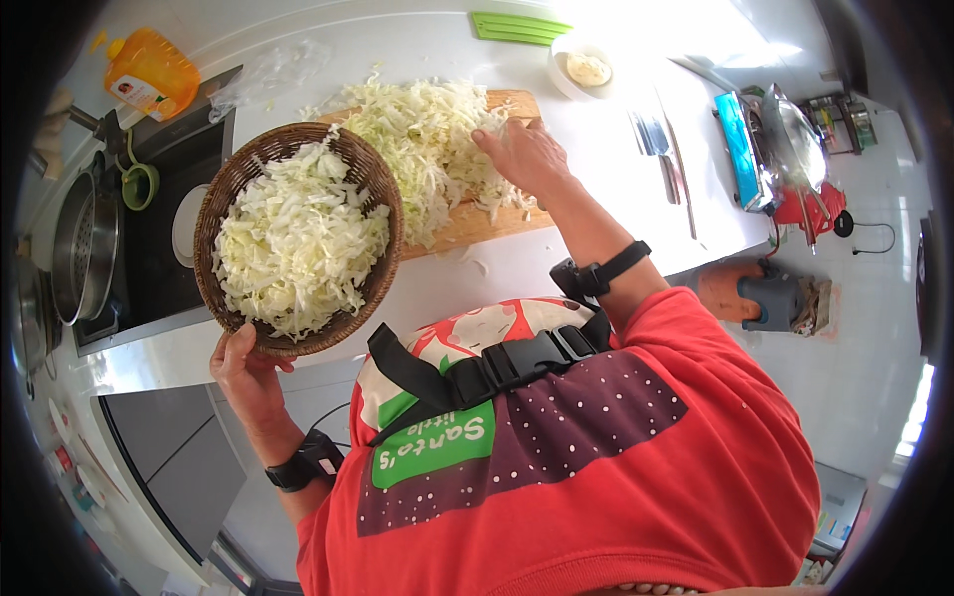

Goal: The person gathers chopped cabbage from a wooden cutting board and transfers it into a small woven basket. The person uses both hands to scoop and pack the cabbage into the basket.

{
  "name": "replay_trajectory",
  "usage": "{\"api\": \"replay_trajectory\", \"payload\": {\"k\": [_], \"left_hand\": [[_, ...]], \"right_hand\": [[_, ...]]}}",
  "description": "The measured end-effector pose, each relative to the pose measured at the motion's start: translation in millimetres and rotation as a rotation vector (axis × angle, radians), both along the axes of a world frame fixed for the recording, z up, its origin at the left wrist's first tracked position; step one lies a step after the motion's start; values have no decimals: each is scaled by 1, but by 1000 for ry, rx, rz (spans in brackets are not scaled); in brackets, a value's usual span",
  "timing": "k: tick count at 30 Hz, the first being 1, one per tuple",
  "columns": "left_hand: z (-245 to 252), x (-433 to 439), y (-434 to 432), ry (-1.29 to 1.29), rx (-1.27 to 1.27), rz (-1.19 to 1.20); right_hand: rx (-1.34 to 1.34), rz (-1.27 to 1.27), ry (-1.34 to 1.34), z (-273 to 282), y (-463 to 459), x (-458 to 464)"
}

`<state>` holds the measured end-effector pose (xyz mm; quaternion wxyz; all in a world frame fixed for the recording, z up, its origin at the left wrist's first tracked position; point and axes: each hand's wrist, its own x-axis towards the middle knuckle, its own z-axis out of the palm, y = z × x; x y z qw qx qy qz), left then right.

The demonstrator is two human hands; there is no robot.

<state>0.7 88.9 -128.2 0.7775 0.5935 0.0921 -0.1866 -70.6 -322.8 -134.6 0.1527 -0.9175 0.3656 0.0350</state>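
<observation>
My left hand grips the near rim of a brown woven basket, thumb over the edge and fingers underneath. Shredded cabbage is heaped in the basket, which overlaps the left end of a wooden cutting board. A wide pile of the same pale green shreds covers most of the board. At the pile's right side, my right hand rests palm down with its thumb apart from the fingers. Its fingertips are partly hidden by the shreds.
A cleaver and a long thin utensil lie right of the board. Behind stand a white bowl with dough-like contents and a green plastic piece. Left is a dark sink; a portable stove holds a wok.
</observation>
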Motion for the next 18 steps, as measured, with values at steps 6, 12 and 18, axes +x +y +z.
{"api": "replay_trajectory", "payload": {"k": [6,12,18], "left_hand": [[4,0,-4,3,-19,-33],[7,-2,-12,14,6,-33],[4,-3,-16,24,17,-37]], "right_hand": [[-76,376,-303,-26,-14,-16],[-156,419,-357,-53,-2,-21],[-340,440,-410,-54,10,-32]]}}
